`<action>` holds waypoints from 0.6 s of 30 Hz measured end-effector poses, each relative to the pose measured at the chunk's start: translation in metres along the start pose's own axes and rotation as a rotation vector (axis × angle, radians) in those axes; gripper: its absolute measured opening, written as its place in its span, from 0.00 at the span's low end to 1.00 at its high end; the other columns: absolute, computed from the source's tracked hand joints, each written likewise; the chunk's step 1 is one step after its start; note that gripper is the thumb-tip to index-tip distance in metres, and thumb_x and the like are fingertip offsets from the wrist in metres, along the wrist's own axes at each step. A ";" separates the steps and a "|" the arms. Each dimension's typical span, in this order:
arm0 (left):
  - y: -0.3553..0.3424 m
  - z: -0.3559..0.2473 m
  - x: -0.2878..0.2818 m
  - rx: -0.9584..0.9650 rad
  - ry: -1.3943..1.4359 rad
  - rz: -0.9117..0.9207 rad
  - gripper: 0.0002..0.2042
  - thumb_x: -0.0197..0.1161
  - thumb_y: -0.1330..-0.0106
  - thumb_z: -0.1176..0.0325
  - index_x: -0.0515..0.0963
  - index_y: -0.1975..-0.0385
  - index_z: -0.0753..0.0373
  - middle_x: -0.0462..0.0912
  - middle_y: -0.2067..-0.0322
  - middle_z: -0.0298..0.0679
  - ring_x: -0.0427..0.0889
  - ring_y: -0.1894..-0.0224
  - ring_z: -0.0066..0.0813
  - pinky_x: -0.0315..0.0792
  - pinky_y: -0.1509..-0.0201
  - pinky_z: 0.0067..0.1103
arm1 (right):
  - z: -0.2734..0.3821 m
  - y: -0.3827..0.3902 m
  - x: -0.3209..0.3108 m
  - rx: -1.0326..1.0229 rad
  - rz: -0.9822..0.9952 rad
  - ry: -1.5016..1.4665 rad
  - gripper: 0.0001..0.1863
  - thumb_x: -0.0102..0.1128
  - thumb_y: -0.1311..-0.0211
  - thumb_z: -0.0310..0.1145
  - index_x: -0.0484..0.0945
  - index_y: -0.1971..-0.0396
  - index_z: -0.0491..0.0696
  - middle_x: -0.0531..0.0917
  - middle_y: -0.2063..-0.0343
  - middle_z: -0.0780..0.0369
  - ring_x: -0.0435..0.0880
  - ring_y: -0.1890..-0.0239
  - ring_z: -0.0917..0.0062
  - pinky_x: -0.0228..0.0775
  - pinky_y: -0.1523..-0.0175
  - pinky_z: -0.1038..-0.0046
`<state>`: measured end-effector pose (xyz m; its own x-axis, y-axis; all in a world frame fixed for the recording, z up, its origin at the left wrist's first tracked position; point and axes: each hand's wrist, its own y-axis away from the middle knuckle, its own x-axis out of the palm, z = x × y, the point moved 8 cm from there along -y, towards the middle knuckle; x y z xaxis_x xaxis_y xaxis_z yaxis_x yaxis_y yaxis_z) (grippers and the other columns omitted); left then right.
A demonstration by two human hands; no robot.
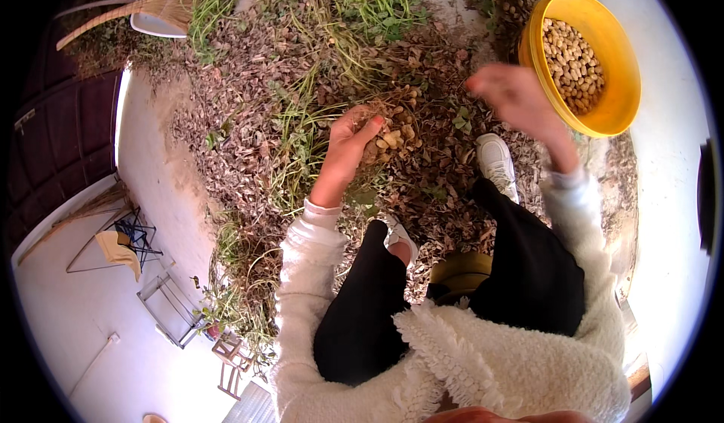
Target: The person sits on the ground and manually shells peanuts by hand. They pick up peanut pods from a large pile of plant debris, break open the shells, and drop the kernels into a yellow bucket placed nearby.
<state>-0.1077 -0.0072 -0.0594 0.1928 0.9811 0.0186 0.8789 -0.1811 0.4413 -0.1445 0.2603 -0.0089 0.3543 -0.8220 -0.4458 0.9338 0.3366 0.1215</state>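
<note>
My left hand (pixel 352 144) grips a clump of dry roots with pale peanut pods (pixel 392 135) hanging from it, above a bed of dry leaves and green stalks. My right hand (pixel 520 99) is blurred by motion just left of a yellow bucket (pixel 624 68), so its fingers are unclear. Many shelled-looking but whole peanuts (pixel 573 61) lie inside the bucket.
Dry leaves and plants (pixel 241 99) cover the floor around my shoes (pixel 495 159). A straw broom (pixel 128 12) rests by a white dustpan (pixel 154 27) at top left. Folding chairs (pixel 121 249) stand at left by a dark door (pixel 60 129). A white wall (pixel 671 197) runs along the right.
</note>
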 end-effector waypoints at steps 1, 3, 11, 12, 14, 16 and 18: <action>-0.001 -0.001 0.003 -0.015 0.040 -0.006 0.10 0.62 0.33 0.70 0.77 0.57 0.67 0.83 0.64 0.35 0.80 0.63 0.21 0.73 0.56 0.18 | -0.009 0.014 -0.042 0.114 -0.179 0.146 0.14 0.55 0.34 0.40 0.83 0.62 0.45 0.85 0.73 0.56 0.82 0.73 0.75 0.72 0.68 0.74; -0.003 -0.002 0.006 -0.038 0.093 -0.004 0.10 0.62 0.34 0.69 0.77 0.57 0.67 0.83 0.64 0.35 0.80 0.63 0.21 0.73 0.56 0.18 | -0.021 0.041 -0.110 0.336 -0.457 0.385 0.13 0.59 0.36 0.38 0.82 0.61 0.45 0.85 0.69 0.56 0.82 0.74 0.71 0.73 0.67 0.72; -0.006 -0.011 0.018 -0.004 0.070 -0.018 0.07 0.61 0.33 0.69 0.78 0.63 0.66 0.80 0.68 0.29 0.75 0.66 0.15 0.69 0.59 0.16 | 0.019 0.036 -0.087 -0.273 -0.689 0.416 0.12 0.67 0.45 0.37 0.81 0.66 0.45 0.82 0.67 0.56 0.81 0.64 0.65 0.71 0.58 0.66; -0.006 -0.009 0.017 -0.002 0.076 -0.020 0.06 0.61 0.32 0.69 0.78 0.63 0.66 0.80 0.68 0.29 0.74 0.66 0.15 0.69 0.60 0.16 | 0.019 0.022 -0.047 -0.212 -0.518 0.141 0.12 0.68 0.47 0.37 0.80 0.68 0.45 0.81 0.69 0.56 0.80 0.62 0.64 0.71 0.56 0.66; -0.006 0.001 0.008 -0.005 0.083 -0.036 0.06 0.60 0.31 0.69 0.77 0.64 0.66 0.80 0.69 0.29 0.74 0.67 0.14 0.69 0.62 0.15 | 0.039 0.003 0.047 -0.357 -0.127 0.022 0.14 0.68 0.47 0.41 0.77 0.72 0.45 0.79 0.72 0.57 0.79 0.66 0.60 0.72 0.61 0.64; -0.007 -0.003 0.023 -0.037 0.110 -0.001 0.06 0.59 0.31 0.69 0.77 0.64 0.66 0.79 0.69 0.30 0.74 0.68 0.13 0.69 0.64 0.15 | 0.034 0.004 0.100 -0.276 0.028 0.108 0.17 0.67 0.47 0.45 0.75 0.70 0.46 0.78 0.73 0.57 0.80 0.68 0.59 0.71 0.64 0.61; -0.009 -0.004 0.032 -0.046 0.098 0.034 0.06 0.59 0.31 0.69 0.77 0.64 0.66 0.79 0.70 0.31 0.74 0.69 0.13 0.69 0.66 0.15 | 0.034 -0.001 0.113 -0.335 0.031 0.173 0.19 0.67 0.48 0.46 0.75 0.69 0.46 0.79 0.73 0.57 0.80 0.69 0.58 0.71 0.66 0.61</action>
<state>-0.1111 0.0260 -0.0587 0.1763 0.9769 0.1209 0.8513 -0.2130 0.4794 -0.1038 0.1512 -0.0288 0.3420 -0.7291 -0.5929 0.8445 0.5152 -0.1464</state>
